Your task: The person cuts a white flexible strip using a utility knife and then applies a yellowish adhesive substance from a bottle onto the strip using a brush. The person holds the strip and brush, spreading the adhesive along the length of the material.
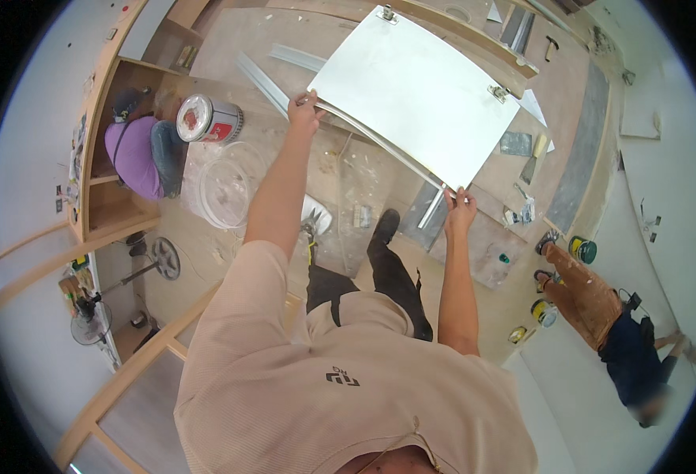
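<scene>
A white cabinet door panel lies tilted before me, with two metal cup hinges along its far right side: one hinge at the top and another at the right. My left hand pinches the panel's left corner. At the near right corner, the fingers of my right hand grip it. A narrow pale strip runs along the near edge between both hands; whether it is fixed to the panel I cannot tell. Metal channel profiles lie beyond my left hand.
A person in purple crouches by a wooden cabinet frame at left, near a paint bucket. Another person stands at right. A hammer, a putty knife and a pedestal fan are around. Snips hang by my leg.
</scene>
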`<state>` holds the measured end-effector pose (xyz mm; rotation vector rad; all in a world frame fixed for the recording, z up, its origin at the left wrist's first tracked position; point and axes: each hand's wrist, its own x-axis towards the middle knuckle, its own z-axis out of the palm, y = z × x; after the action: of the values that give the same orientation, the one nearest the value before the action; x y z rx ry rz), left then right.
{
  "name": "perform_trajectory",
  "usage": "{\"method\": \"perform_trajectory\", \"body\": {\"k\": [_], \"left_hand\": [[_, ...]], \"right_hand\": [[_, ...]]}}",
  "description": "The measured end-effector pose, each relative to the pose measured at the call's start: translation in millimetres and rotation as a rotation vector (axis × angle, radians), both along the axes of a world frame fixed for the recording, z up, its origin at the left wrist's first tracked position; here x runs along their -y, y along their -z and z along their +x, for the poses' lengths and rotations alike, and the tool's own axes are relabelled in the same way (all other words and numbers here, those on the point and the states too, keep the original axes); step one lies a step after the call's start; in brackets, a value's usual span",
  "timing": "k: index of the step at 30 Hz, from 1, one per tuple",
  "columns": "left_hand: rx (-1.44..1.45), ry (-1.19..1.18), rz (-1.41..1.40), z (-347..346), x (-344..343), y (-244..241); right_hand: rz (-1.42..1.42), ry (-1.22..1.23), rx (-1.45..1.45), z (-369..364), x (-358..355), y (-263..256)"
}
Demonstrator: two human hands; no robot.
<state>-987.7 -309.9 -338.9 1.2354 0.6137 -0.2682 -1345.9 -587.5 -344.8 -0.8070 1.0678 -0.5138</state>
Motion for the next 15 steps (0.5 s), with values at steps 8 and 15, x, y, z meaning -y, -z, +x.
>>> {"method": "perform_trajectory", "body": {"k": [8, 15], "left_hand": [[0.019, -0.140, 0.115, -4, 6, 2], [0.130, -0.076, -0.003, 15, -16, 37]], "right_hand": [[0.084, 0.026, 0.110, -14, -1, 5], [-0.063, 0.037, 0.043, -14, -12, 7]]}}
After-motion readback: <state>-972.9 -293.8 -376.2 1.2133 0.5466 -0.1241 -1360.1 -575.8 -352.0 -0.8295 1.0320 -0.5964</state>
